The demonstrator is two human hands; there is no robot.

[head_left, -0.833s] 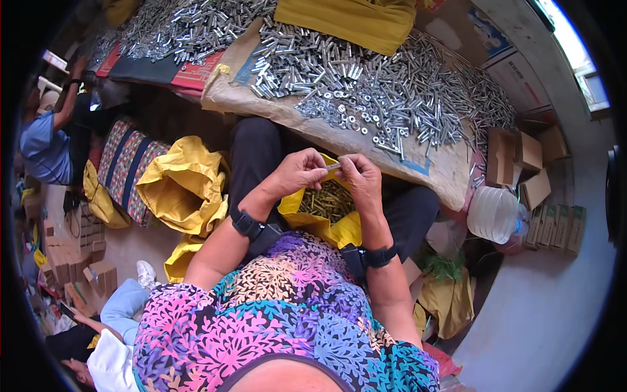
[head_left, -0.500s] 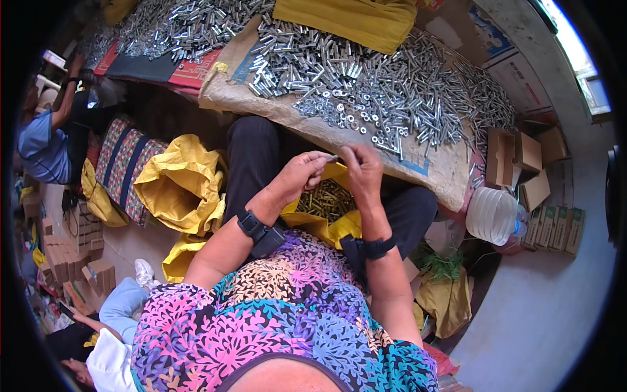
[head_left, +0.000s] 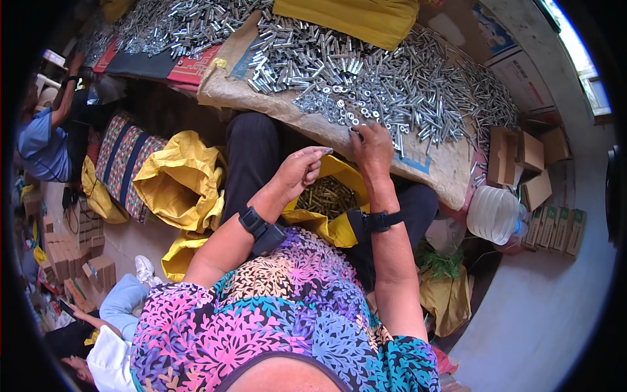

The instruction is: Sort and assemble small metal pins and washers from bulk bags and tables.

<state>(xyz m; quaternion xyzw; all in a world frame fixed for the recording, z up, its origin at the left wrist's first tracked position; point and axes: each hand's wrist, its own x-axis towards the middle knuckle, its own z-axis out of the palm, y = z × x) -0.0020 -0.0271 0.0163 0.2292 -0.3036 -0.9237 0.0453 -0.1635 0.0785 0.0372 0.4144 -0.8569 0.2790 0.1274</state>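
Pinching a small grey metal piece [head_left: 326,151] between thumb and fingertips, the left hand [head_left: 299,173] hangs near the far rim of the yellow lap sack [head_left: 336,230], its other fingers curled in toward the palm. That piece sits at the very tips of the fingers, close to the sack's far rim. The right hand [head_left: 373,150] is beyond the lap sack and a little to its right, at the near edge of the worktable [head_left: 287,106], thumb and fingers drawn together beside the loose washers [head_left: 353,112]; whether they grip anything I cannot tell. Inside the lap sack lies a heap of brass-coloured metal pieces [head_left: 330,196]. On the worktable beyond the sack spread many silvery metal tubes [head_left: 431,98], and a folded yellow cloth [head_left: 353,23] lies over some of them at the back. A dark strap with a black box [head_left: 258,230] circles the left wrist, and another black strap [head_left: 382,221] the right. To the left of the lap sack stands a gaping yellow sack [head_left: 176,173], with a patterned bag [head_left: 127,166] farther left, and a co-worker in a blue shirt [head_left: 46,147] beyond that. Well to the right of the lap sack are a translucent plastic jug [head_left: 491,214] and a row of slim cartons [head_left: 554,230].
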